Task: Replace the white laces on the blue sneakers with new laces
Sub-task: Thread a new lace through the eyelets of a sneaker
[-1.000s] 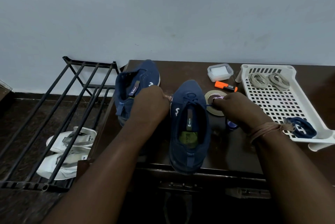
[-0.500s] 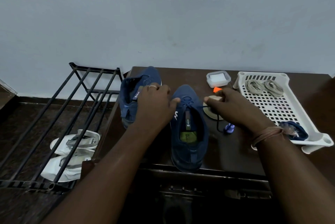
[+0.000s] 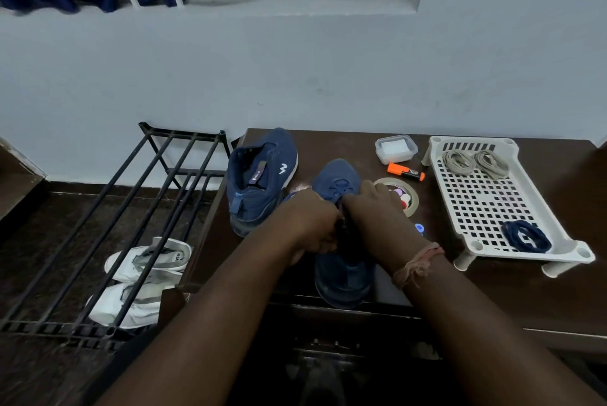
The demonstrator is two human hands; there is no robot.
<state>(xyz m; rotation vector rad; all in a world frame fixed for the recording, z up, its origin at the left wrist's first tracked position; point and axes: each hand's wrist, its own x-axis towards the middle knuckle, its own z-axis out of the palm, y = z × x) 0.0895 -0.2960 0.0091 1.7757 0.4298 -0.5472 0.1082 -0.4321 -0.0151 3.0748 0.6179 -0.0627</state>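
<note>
Far left, black metal shoe rack point(image 3: 108, 225) on the floor, white sandals point(image 3: 144, 277) beneath its bars. Dark brown table point(image 3: 525, 300) to its right. Back-left of the table: one blue sneaker point(image 3: 259, 175), heel toward the camera, no lace visible in it. Second blue sneaker point(image 3: 341, 271) stands mid-table, toe pointing away, heel at the near edge. Both hands meet over its tongue area: left hand point(image 3: 312, 225) with fingers curled, right hand point(image 3: 374, 218) likewise, touching each other; they appear to pinch a dark lace at the eyelets, but the lace itself is hidden between the fingers, so the grip cannot be told for sure. Thread band point(image 3: 417, 264) on the right wrist. Just right of the hands, tape roll point(image 3: 410, 198), orange marker point(image 3: 405, 171), small clear box point(image 3: 395, 149). Far right, white perforated tray point(image 3: 492, 208) holding two beige lace bundles point(image 3: 476, 162) at the back and a dark blue lace bundle point(image 3: 525, 236) at the near corner.
</note>
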